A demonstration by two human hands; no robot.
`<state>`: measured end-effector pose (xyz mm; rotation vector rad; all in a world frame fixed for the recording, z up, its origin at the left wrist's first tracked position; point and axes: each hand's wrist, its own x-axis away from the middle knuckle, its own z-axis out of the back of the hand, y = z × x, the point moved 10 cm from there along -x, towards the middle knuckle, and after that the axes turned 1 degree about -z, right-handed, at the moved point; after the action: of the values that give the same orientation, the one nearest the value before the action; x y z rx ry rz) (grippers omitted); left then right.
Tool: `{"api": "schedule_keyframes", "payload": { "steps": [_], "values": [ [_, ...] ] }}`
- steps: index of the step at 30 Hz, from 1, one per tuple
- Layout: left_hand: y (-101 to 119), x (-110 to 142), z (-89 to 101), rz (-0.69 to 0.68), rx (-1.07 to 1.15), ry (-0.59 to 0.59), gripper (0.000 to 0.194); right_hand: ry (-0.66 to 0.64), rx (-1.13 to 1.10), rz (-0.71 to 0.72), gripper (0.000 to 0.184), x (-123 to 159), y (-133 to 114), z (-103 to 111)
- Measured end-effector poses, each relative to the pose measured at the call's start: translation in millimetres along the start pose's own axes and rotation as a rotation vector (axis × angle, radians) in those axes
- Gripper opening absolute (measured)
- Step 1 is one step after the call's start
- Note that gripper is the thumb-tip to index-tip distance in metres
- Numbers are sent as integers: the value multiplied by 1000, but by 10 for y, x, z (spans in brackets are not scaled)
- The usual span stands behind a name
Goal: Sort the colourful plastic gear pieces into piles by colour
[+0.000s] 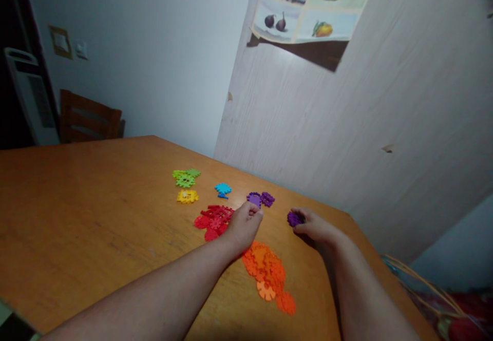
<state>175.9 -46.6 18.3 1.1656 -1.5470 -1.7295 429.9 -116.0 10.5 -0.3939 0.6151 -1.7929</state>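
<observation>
My left hand (245, 223) is closed, its fingertips pinched at the lower edge of a light purple toothed plastic piece (254, 198). Right beside that lies a darker purple gear-shaped piece (267, 199). Farther right, my right hand (314, 225) has its fingers and thumb around dark purple toothed pieces (295, 220); how many are in it I cannot tell. A pile of red pieces (214, 221) lies just left of my left hand, partly behind it. Orange pieces (265, 266) spread out in an overlapping heap below and between my forearms.
On the wooden table (96, 218), green pieces (186, 177), a yellow piece (187, 196) and blue pieces (223, 189) lie toward the far side. A pale panel wall (308, 125) borders the table's far right edge. A wooden chair (88, 117) stands beyond the left end.
</observation>
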Motion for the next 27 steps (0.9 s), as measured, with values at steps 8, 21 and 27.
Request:
{"api": "schedule_keyframes", "payload": {
  "steps": [8,21,27],
  "values": [
    [-24,-8,-14,-3,-8,1,10,-70,-153,-118,41,95,40,-27],
    [-3,-5,-13,6,-19,-9,6,-21,-242,-156,44,133,154,38],
    [-33,-11,-25,12,-8,-18,7,-17,-247,-161,48,152,101,10]
  ]
}}
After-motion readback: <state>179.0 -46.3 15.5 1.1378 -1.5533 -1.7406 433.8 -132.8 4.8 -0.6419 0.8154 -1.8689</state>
